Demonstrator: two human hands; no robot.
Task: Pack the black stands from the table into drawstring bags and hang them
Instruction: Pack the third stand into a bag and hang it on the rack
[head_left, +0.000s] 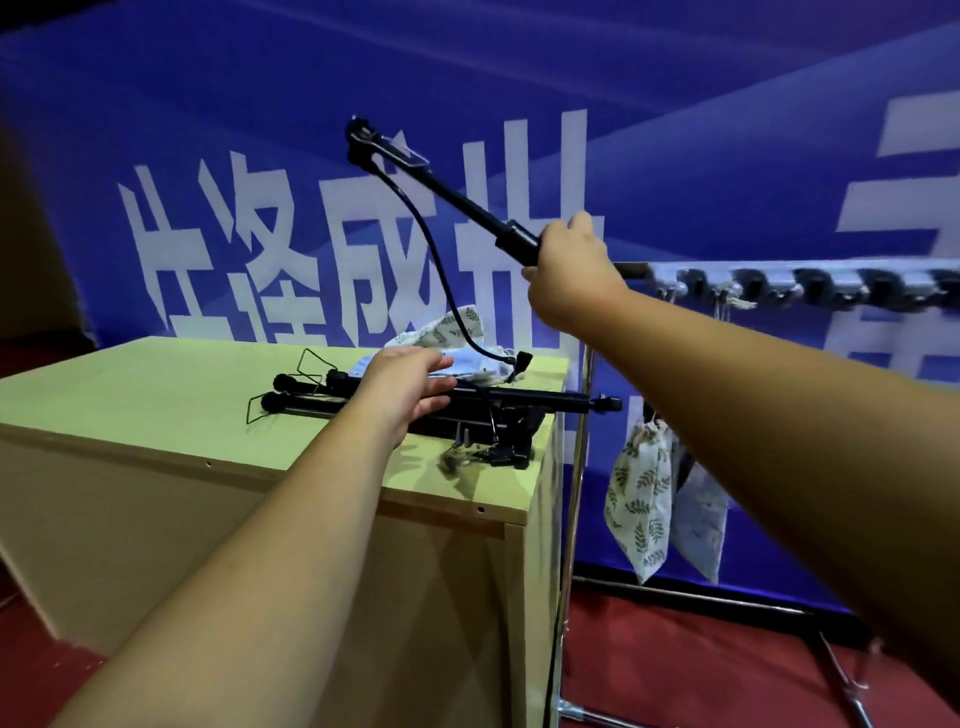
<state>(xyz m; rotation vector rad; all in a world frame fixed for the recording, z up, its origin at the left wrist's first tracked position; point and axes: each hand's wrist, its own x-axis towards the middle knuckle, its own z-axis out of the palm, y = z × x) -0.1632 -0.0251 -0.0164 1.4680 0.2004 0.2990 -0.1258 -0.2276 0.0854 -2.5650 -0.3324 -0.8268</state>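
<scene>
The right hand is clenched round the lower end of one stand, held up slantwise above the table. The fist hides the gripped end, and the stand's head is blurred. Its cable droops to the tabletop. The pile of stands on the table is tangled: two tube ends show at its left, the left forearm covers its middle, and the full count cannot be told. The left hand hovers over the pile with fingers straight, holding nothing; whether it touches cannot be told. Behind it lie at least two loose bags, partly hidden. Two hung bags dangle from the rack, whose right end is cut off.
</scene>
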